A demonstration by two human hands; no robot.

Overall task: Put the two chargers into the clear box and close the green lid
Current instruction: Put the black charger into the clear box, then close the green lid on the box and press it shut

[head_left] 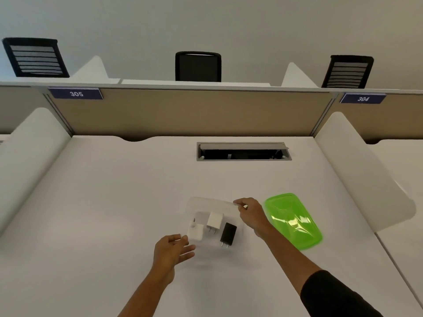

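The clear box (207,202) sits on the white desk in front of me, its walls faint against the surface. Inside its outline lie a white charger (196,233) at the left, a second white charger (215,221) in the middle and a black charger (229,234) at the right, prongs toward me. My right hand (250,215) pinches the box's far right rim. My left hand (172,249) hovers at the box's near left corner, fingers apart, thumb close to the left white charger. The green lid (294,221) lies flat on the desk, right of my right hand.
A cable hatch (243,151) stands open in the desk beyond the box. White curved dividers (364,170) flank the desk on both sides, and a tan partition (190,113) closes the back. Black chairs stand behind it.
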